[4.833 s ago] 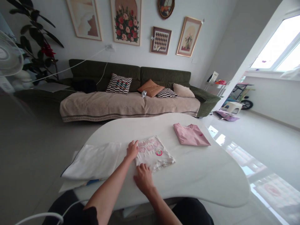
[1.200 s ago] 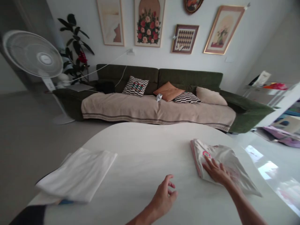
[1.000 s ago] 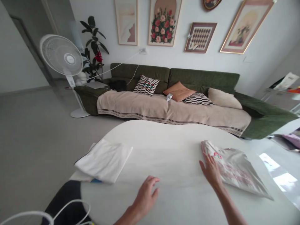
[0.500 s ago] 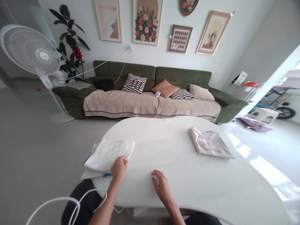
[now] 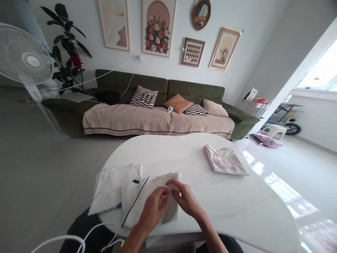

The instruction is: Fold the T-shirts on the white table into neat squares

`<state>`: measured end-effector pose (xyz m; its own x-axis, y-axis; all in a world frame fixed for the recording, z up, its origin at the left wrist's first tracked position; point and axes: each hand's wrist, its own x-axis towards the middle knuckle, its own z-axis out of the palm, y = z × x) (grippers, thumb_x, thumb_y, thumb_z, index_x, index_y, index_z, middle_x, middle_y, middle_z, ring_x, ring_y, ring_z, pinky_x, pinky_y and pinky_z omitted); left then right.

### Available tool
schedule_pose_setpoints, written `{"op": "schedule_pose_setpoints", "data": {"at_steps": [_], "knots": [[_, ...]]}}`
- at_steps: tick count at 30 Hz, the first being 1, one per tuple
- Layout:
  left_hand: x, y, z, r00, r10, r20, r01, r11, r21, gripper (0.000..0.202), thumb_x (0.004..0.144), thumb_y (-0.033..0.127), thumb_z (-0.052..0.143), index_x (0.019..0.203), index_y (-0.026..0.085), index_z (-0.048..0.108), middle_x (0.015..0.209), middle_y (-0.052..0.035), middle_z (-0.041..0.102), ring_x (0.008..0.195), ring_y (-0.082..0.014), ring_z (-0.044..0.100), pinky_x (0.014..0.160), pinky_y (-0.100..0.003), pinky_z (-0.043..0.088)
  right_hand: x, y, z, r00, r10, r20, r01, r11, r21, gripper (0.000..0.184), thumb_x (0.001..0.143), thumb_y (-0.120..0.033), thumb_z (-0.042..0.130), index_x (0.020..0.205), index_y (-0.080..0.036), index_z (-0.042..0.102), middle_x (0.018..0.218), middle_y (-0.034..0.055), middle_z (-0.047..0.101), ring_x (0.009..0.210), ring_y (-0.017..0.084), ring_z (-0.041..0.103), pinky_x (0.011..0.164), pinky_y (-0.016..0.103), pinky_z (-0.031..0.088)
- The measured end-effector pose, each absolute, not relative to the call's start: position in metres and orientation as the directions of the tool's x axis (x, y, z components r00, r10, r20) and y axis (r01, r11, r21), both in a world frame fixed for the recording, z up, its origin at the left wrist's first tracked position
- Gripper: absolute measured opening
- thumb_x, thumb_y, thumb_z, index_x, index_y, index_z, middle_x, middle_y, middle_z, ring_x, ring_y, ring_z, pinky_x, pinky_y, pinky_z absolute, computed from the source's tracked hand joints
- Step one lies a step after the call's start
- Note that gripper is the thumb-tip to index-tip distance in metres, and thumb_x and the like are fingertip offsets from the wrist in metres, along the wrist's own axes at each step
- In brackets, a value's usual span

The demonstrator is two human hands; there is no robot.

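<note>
A folded white garment with a dark trim line [image 5: 134, 205] lies in front of me at the table's near edge. My left hand [image 5: 156, 205] is over it, fingers curled, seemingly pinching the cloth; the fingertips are partly hidden. Close beside it, my right hand [image 5: 186, 199] rests at the garment's right part, its fingers curved and the thumb apart from the index finger. Left of this garment, partly under it, another white cloth piece [image 5: 112, 184] shows a small blue patch at its lower edge.
The white table [image 5: 210, 207] has a rounded outline. A folded white and pink garment stack [image 5: 226, 161] lies on its right side. A white cable [image 5: 60, 239] loops at the lower left. Behind the table stands a green sofa [image 5: 131, 80], with a white fan [image 5: 31, 60] at left.
My left hand has moved right, bringing the trimmed white garment off the other cloth to the table in front of me. My right hand has come up to it. The view has shifted right.
</note>
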<state>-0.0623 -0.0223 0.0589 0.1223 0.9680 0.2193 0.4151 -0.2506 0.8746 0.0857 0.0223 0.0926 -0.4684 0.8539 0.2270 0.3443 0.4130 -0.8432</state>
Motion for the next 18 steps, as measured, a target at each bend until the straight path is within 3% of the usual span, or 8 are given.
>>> {"op": "schedule_pose_setpoints", "data": {"at_steps": [3,5,8,10,12,14,16,18], "knots": [[-0.077,0.004,0.084,-0.038,0.911,0.410,0.484,-0.342,0.805,0.041,0.075,0.022,0.047,0.116,0.021,0.044,0.120,-0.0078,0.048,0.114,-0.0219,0.040,0.097,-0.036,0.029,0.107,0.013,0.134,-0.493,0.821,0.288,0.307,0.474,-0.826,0.050,0.072,-0.015,0.043,0.122,-0.023,0.044,0.117,0.0040,0.052,0.101,0.017,0.050,0.082,0.026,0.042],[-0.083,0.022,0.094,0.036,0.914,0.403,0.505,-0.365,0.782,0.056,0.071,0.026,0.053,0.125,0.022,0.038,0.124,-0.0074,0.045,0.116,-0.0231,0.037,0.099,-0.037,0.027,0.119,0.014,0.156,-0.511,0.812,0.281,0.315,0.482,-0.818,0.052,0.072,-0.016,0.045,0.124,-0.022,0.041,0.119,0.0055,0.050,0.099,0.017,0.051,0.079,0.026,0.044],[-0.087,0.050,0.091,0.356,0.929,0.105,0.526,-0.291,0.799,0.040,0.067,0.031,0.057,0.105,0.020,0.058,0.085,-0.0029,0.064,0.086,-0.0201,0.055,0.080,-0.030,0.040,0.134,0.036,0.176,-0.466,0.835,0.293,0.396,0.493,-0.774,0.040,0.073,-0.018,0.045,0.112,-0.020,0.052,0.103,0.0045,0.058,0.086,0.016,0.054,0.072,0.025,0.045],[-0.090,0.072,0.084,0.421,0.907,-0.017,0.566,-0.248,0.786,0.021,0.068,0.030,0.054,0.079,0.017,0.066,0.060,0.0008,0.060,0.064,-0.0152,0.055,0.063,-0.024,0.040,0.147,0.068,0.185,-0.360,0.867,0.343,0.454,0.485,-0.748,0.033,0.073,-0.021,0.046,0.103,-0.017,0.057,0.093,0.0040,0.061,0.079,0.016,0.055,0.067,0.026,0.045],[-0.094,0.095,0.080,0.242,0.968,0.071,0.580,-0.203,0.789,0.022,0.072,0.030,0.048,0.074,0.016,0.065,0.057,0.0009,0.057,0.058,-0.0130,0.053,0.057,-0.021,0.038,0.162,0.108,0.190,-0.173,0.885,0.433,0.530,0.454,-0.716,0.036,0.074,-0.023,0.045,0.107,-0.015,0.054,0.091,0.0050,0.061,0.080,0.017,0.055,0.069,0.029,0.045],[-0.097,0.113,0.080,-0.022,0.986,0.168,0.546,-0.129,0.828,0.030,0.078,0.033,0.040,0.088,0.015,0.063,0.065,-0.0008,0.060,0.063,-0.0126,0.055,0.059,-0.021,0.039,0.176,0.146,0.190,0.024,0.872,0.489,0.690,0.340,-0.640,0.047,0.076,-0.022,0.041,0.122,-0.014,0.042,0.100,0.0081,0.058,0.092,0.021,0.053,0.077,0.035,0.043],[-0.095,0.122,0.078,-0.159,0.972,0.174,0.514,-0.069,0.855,0.036,0.080,0.035,0.037,0.100,0.014,0.058,0.074,-0.0035,0.063,0.070,-0.0130,0.057,0.065,-0.022,0.041,0.187,0.171,0.179,0.098,0.902,0.420,0.866,0.131,-0.483,0.056,0.079,-0.019,0.038,0.133,-0.012,0.025,0.118,0.0127,0.049,0.109,0.024,0.044,0.086,0.038,0.038],[-0.085,0.117,0.067,-0.122,0.982,0.146,0.513,-0.064,0.856,0.036,0.078,0.035,0.043,0.103,0.013,0.057,0.082,-0.0057,0.064,0.077,-0.0137,0.058,0.071,-0.022,0.041,0.194,0.175,0.153,0.084,0.964,0.252,0.949,-0.001,-0.315,0.054,0.080,-0.017,0.040,0.132,-0.010,0.026,0.124,0.0151,0.044,0.114,0.024,0.040,0.090,0.036,0.036]]}}
